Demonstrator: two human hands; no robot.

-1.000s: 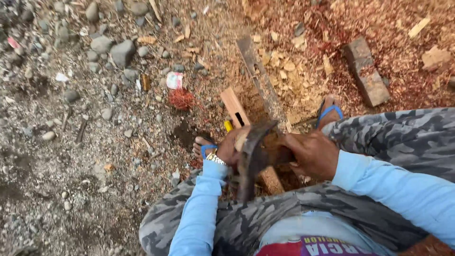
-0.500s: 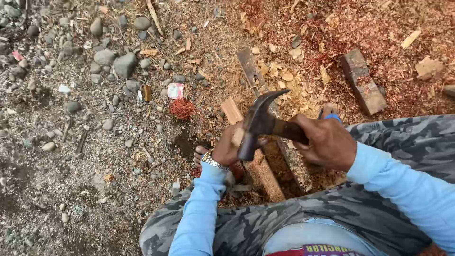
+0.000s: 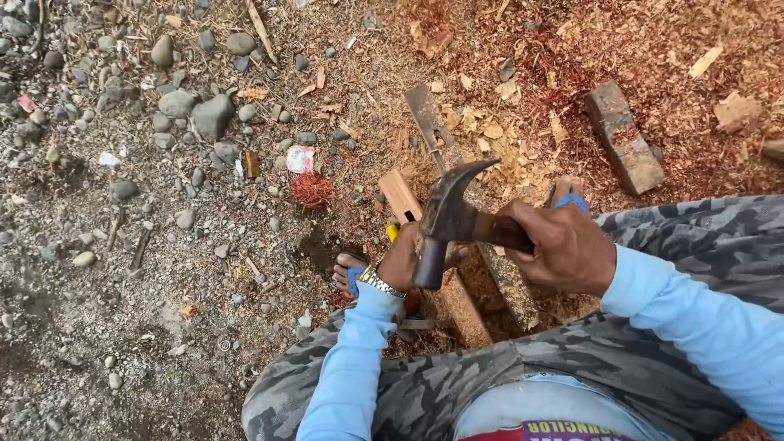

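The right hand [image 3: 567,245] is closed in a full fist around the handle of a claw hammer [image 3: 447,220], just behind the head, so the dark steel head stands out towards nine o'clock with its claw curving up to one o'clock and its face pointing down. The left hand [image 3: 402,260] sits directly below that face, at about seven o'clock from the head, curled over something on the near strip of wood; what its fingers pinch is hidden, so I cannot tell how tight or on what they close.

The hammer looks head-heavy, hard and rigid; a hold so near the head gives short, controlled taps, while a hold further back on the handle would give more swing. The wood strip [image 3: 408,200] looks light, stiff and rough, unlikely to slip on the gritty ground.

Counted: one hammer, two hands, one wristwatch [image 3: 380,282] on the left wrist. Two long wood strips run side by side from eleven to five o'clock under the hands, the second [image 3: 429,122] greyer. One thick block [image 3: 625,147] lies well apart at two o'clock. Two sandalled feet show, blue-strapped. Pebbles and reddish shavings are too many to count.
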